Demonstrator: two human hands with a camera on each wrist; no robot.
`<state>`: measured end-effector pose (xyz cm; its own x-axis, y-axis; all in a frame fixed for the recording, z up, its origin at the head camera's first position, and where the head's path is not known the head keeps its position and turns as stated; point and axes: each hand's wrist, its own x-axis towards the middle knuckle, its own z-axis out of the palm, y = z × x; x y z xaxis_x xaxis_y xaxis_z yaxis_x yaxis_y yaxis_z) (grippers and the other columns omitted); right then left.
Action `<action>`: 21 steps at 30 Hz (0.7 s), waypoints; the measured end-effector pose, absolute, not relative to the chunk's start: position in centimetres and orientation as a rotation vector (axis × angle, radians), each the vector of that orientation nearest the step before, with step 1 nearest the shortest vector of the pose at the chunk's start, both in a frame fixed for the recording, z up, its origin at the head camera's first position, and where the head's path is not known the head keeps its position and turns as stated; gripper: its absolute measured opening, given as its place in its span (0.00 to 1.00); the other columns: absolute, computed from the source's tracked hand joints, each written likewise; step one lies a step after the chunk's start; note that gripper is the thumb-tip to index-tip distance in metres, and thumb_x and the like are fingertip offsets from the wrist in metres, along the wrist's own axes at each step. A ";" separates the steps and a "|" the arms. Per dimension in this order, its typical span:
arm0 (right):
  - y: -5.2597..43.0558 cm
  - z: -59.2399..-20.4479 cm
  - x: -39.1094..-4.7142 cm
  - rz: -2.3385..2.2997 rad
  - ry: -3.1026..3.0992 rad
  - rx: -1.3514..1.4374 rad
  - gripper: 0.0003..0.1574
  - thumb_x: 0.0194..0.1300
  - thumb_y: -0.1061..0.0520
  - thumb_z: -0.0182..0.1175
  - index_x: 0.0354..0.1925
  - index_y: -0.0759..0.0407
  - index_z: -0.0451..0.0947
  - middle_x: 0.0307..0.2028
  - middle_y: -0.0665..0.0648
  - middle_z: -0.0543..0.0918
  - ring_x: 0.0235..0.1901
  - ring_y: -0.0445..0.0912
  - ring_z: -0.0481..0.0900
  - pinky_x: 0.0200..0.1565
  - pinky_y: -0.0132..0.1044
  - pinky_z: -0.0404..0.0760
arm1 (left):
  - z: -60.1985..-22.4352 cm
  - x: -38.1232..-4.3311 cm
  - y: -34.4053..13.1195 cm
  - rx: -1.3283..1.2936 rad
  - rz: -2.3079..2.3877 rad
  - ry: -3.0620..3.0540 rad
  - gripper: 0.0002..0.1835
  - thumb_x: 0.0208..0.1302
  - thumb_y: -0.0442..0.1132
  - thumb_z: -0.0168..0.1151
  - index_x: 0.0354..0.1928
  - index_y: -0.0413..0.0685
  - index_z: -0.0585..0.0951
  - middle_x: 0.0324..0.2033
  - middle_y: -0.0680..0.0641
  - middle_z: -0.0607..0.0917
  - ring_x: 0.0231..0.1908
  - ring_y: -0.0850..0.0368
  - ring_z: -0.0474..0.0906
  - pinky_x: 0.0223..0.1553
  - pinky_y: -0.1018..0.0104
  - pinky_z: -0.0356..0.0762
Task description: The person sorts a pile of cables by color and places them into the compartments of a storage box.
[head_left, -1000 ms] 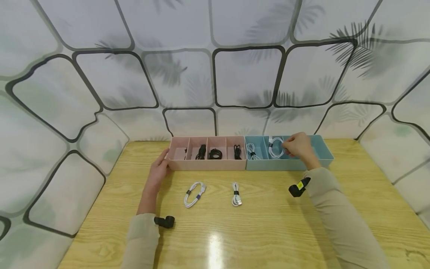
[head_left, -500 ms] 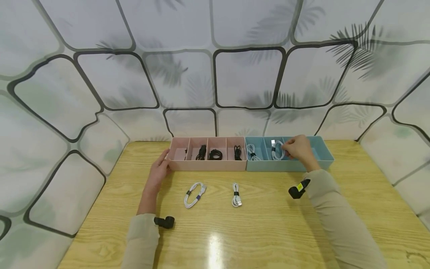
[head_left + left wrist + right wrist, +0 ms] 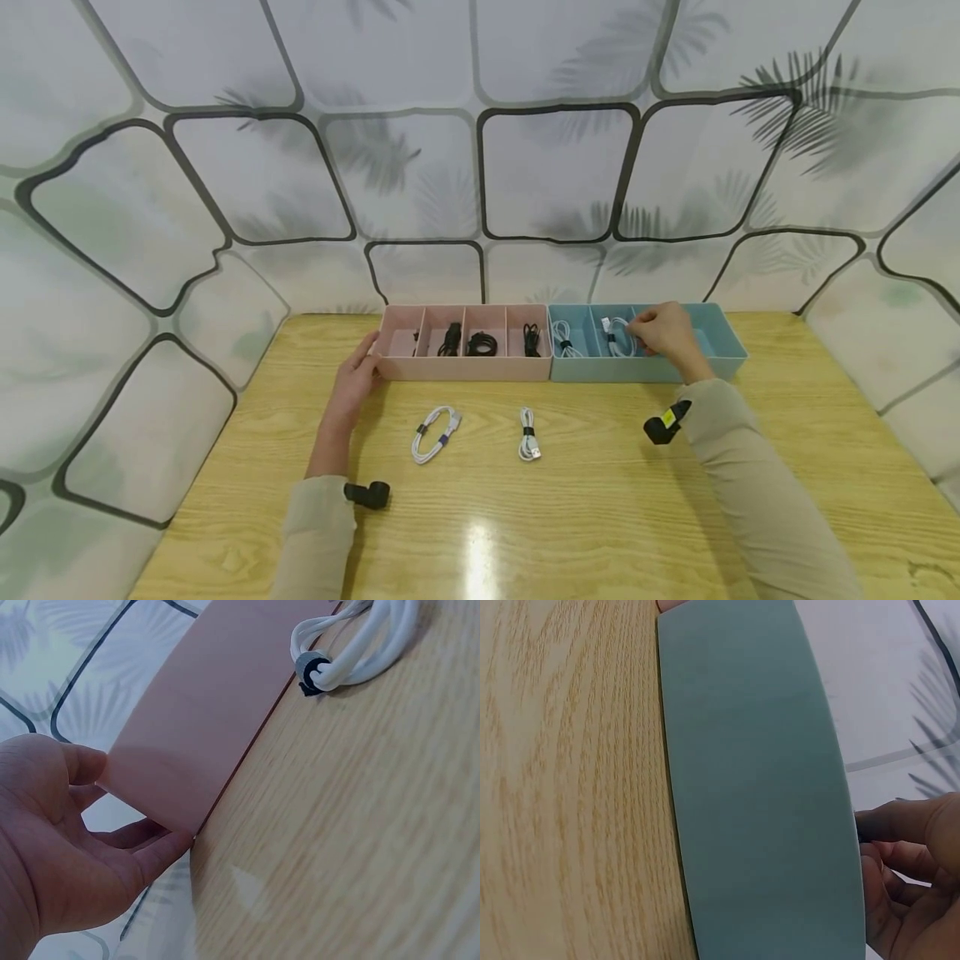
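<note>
My right hand (image 3: pixel 663 331) pinches a coiled white cable (image 3: pixel 618 335) with a dark tie, in the second compartment from the left of the blue divided box (image 3: pixel 630 369). In the right wrist view the blue box's wall hides what the fingertips (image 3: pixel 877 825) hold. At the left end of the pink divided box (image 3: pixel 465 368), my left hand (image 3: pixel 354 379) rests against the corner and end wall. The left wrist view shows the fingers (image 3: pixel 161 851) touching the pink box low down and the thumb side near its upper edge.
Two coiled white cables, a looped one (image 3: pixel 435 435) and a narrow bundle (image 3: pixel 528 433), lie on the wooden table (image 3: pixel 585 500). Black cables (image 3: pixel 482 343) sit in the pink box. Another white cable (image 3: pixel 564 340) occupies the blue box's leftmost compartment. A patterned wall covering (image 3: pixel 555 175) stands behind.
The white cable's loop has turned and sits slightly lower in its compartment, its plug shifting a little. My right hand has moved down slightly. The left hand stays at the pink box.
</note>
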<state>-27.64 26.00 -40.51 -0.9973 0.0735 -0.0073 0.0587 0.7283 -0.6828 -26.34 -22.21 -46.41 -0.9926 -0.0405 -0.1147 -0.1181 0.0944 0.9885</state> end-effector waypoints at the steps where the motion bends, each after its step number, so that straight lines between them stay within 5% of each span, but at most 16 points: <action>1: 26.0 -40.5 -27.6 1.153 -2.897 -0.115 0.17 0.66 0.60 0.57 0.41 0.75 0.84 0.23 0.64 0.85 0.18 0.46 0.80 0.27 0.38 0.82 | -46.4 -26.4 -22.2 -0.168 2.075 2.278 0.28 0.77 0.37 0.42 0.77 0.52 0.59 0.75 0.39 0.57 0.69 0.45 0.61 0.68 0.50 0.65; 21: 25.7 -40.3 -27.4 1.229 -2.870 -0.134 0.17 0.68 0.61 0.58 0.44 0.77 0.82 0.21 0.59 0.83 0.19 0.44 0.81 0.30 0.40 0.85 | -46.3 -26.3 -22.3 -0.182 2.042 2.273 0.29 0.76 0.38 0.40 0.78 0.55 0.57 0.75 0.37 0.56 0.69 0.44 0.60 0.69 0.49 0.63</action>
